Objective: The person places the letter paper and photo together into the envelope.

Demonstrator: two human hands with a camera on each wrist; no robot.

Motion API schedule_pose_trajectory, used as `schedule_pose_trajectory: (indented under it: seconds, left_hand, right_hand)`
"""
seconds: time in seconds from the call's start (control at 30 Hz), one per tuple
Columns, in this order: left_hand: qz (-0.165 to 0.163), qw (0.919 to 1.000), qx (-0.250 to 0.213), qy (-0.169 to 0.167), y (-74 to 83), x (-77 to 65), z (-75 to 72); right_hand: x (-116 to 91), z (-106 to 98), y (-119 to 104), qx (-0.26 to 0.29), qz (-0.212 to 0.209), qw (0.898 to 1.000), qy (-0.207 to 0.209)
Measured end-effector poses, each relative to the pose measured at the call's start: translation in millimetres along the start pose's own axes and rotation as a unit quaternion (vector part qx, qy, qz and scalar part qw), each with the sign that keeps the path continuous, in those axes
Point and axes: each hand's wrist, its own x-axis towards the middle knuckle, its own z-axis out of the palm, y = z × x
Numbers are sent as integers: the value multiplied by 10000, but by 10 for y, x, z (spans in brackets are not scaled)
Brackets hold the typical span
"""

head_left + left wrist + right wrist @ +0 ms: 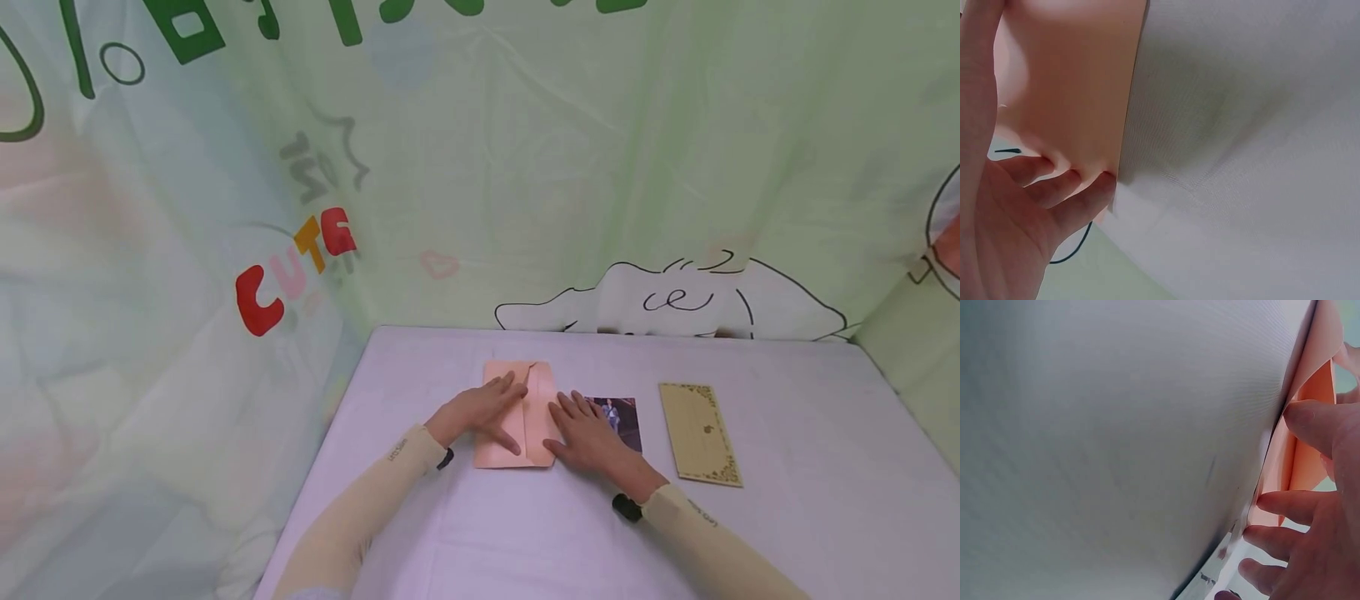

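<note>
Evidently light, the pink folded paper (536, 421) lies on the surface (480, 533); left hand (480, 412) spread over it, right hand (592, 437) with fingers extended at its right edge. Probably thin, easily creased; best pinched lightly along long edges.

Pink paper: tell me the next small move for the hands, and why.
I'd probably slide the right hand along the right edge of the pink paper, pressing the fold flat. It touches that edge, and the right wrist view shows the layers gaping near the thumb; the left hand rests on the other half, so could likely steady it.
</note>
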Motion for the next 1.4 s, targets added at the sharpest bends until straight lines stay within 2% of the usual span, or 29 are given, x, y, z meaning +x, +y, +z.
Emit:
schedule_pose_trajectory:
  seconds: [0.43,0.8,1.4]
  left_hand:
    - [-8,9999,156,48,3,8,5]
    - [0,9999,129,27,-12,42,29]
    - [68,9999,113,-36,9,-7,6]
  right_hand:
    - [-46,-12,68,340,127,9991,232]
    - [-104,-48,180,401,331,9981,323]
    - [-269,-159,428,481,604,9951,613]
